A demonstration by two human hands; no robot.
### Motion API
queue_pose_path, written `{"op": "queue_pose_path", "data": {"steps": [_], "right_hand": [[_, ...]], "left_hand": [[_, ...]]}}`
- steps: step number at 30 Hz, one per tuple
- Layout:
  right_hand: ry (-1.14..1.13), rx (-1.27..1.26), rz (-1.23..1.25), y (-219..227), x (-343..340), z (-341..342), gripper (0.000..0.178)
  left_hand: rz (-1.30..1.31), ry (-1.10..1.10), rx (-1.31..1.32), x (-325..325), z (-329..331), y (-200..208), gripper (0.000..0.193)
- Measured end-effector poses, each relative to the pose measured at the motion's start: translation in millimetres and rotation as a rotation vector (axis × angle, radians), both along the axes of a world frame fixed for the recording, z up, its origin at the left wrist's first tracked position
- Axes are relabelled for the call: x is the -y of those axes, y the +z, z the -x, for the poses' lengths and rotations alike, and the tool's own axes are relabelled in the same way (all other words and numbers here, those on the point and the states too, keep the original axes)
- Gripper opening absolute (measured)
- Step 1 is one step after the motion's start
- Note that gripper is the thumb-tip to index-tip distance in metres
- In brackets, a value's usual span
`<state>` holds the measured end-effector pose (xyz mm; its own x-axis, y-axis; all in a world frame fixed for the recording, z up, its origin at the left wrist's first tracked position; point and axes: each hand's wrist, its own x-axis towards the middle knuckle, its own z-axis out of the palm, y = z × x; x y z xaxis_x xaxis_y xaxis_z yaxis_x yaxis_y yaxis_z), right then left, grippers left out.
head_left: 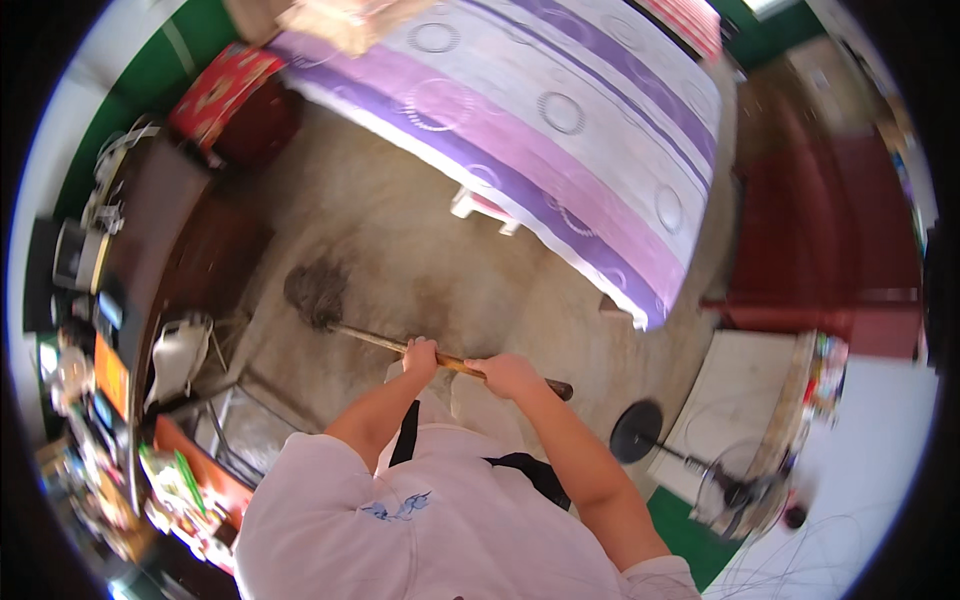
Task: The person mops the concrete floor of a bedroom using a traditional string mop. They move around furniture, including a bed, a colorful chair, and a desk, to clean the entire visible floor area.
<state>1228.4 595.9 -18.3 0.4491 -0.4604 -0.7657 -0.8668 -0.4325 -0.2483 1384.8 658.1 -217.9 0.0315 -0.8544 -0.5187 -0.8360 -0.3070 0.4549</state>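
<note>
I hold a mop by its long wooden handle (370, 338), which slants across in front of my body. My left hand (420, 357) is wrapped round the middle of the handle. Farther up it, toward the dark end at the right, my right hand (507, 375) is closed on it too. The dark grey, stringy mop head (318, 288) lies on the concrete floor (400, 240) to the left, with a dark, wet-looking patch around it.
A bed (520, 110) with a purple striped cover stands ahead, a small white-legged stool (480, 207) partly under its edge. At left are a dark desk (150, 215) and a white chair (180, 355). A standing fan (735, 490) is at right, near a dark red cabinet (825, 220).
</note>
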Motion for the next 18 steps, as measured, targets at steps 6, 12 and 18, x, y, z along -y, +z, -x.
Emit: {"op": "queue_pose_path", "data": {"steps": [6,12,18], "right_hand": [[-0.216,-0.069,0.029,19,-54,94,0.052],[-0.508,-0.038,0.092,7,-147,228,0.053],[-0.900,-0.010,0.155,6,-282,366,0.052]], "left_hand": [[-0.005,-0.278,-0.032,-3,86,-1,0.020],[0.077,-0.578,-0.034,-34,216,-17,0.014],[-0.015,-1.058,-0.070,-114,388,2,0.015]]}}
